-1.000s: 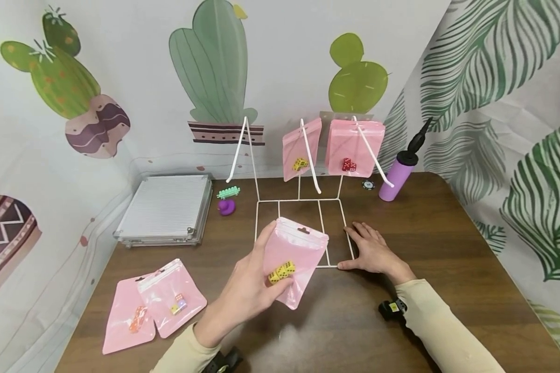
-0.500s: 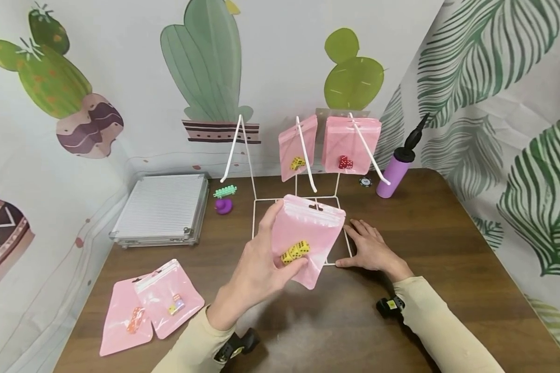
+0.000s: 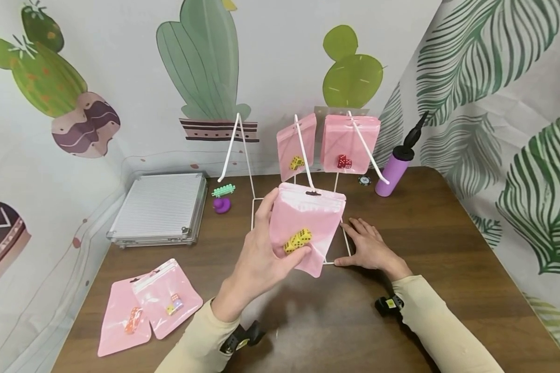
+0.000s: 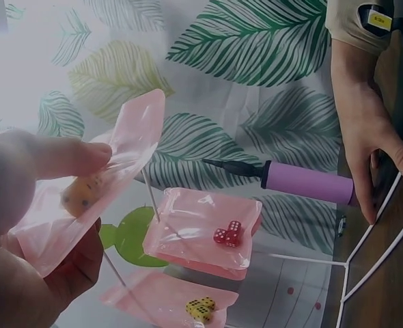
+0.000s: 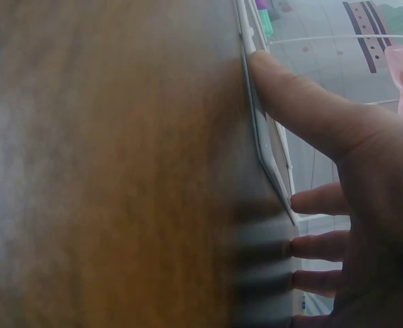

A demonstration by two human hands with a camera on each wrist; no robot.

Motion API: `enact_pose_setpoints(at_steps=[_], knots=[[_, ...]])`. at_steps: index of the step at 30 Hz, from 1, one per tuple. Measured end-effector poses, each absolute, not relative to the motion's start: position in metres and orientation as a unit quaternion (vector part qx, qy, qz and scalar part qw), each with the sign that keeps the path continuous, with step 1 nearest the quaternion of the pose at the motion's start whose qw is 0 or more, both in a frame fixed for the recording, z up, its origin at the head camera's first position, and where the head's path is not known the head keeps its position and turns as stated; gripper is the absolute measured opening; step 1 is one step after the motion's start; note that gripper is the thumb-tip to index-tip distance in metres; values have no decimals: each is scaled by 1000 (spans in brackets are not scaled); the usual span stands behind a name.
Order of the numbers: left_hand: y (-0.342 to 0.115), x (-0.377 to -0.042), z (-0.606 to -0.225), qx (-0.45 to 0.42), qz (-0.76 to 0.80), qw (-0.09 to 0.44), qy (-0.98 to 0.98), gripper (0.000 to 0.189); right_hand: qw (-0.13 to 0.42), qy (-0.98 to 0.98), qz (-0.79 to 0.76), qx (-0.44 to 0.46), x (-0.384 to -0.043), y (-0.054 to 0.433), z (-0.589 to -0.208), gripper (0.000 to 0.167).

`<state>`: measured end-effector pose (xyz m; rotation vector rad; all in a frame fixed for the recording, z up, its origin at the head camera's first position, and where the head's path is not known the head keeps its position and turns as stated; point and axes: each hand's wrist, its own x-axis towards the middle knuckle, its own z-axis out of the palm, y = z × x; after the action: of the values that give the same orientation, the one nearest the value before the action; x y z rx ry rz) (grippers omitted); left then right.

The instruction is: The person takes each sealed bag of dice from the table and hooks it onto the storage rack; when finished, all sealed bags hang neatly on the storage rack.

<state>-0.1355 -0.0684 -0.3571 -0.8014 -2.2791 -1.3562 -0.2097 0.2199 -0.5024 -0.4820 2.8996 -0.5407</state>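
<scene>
A pink zip bag [image 3: 324,220] is in the left hand [image 3: 256,254], raised above the front of a white wire rack [image 3: 368,147]. Its slotted top edge points up and away from the person, toward the tip of the rack's middle prong [image 3: 304,150]; whether they touch cannot be told. The long axis runs from that edge down toward the person, the top leaning a little right, and the printed-looking face is replaced by a clear front showing yellow dice [image 3: 297,241] low in it. The left hand's fingers are closed on the bag's left side, thumb in front near the dice. The right hand's [image 3: 371,248] fingers are extended and spread at the rack base's right side, its thumb touching the wire.

The dark wood-grain worktop [image 3: 438,248] carries two overlapping pink bags [image 3: 165,282] at left, a silvery ribbed case [image 3: 156,204], a purple duck [image 3: 221,205] just beside a green toy [image 3: 223,190], a chip [image 3: 364,180] and a purple pump [image 3: 393,173]. More pink bags [image 3: 340,137] hang on the middle and right prongs. Behind, a pale wall covering [image 3: 280,62] shows cacti and leaves.
</scene>
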Motion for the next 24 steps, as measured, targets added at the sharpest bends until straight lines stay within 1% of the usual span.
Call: enact_pose_setpoints(at_steps=[12,18,24], knots=[[-62,-141,-360,-257,-501,179,-807,109,69,967,-181,-164,-209,221,-503,111],[-58,-145,-366,-228,-509,178,-810,110,73,967,-179,-163,-209,221,-503,111],[-51,-152,-377,-207,-518,198,-806,111,73,968,-178,-163,-209,220,-502,111]])
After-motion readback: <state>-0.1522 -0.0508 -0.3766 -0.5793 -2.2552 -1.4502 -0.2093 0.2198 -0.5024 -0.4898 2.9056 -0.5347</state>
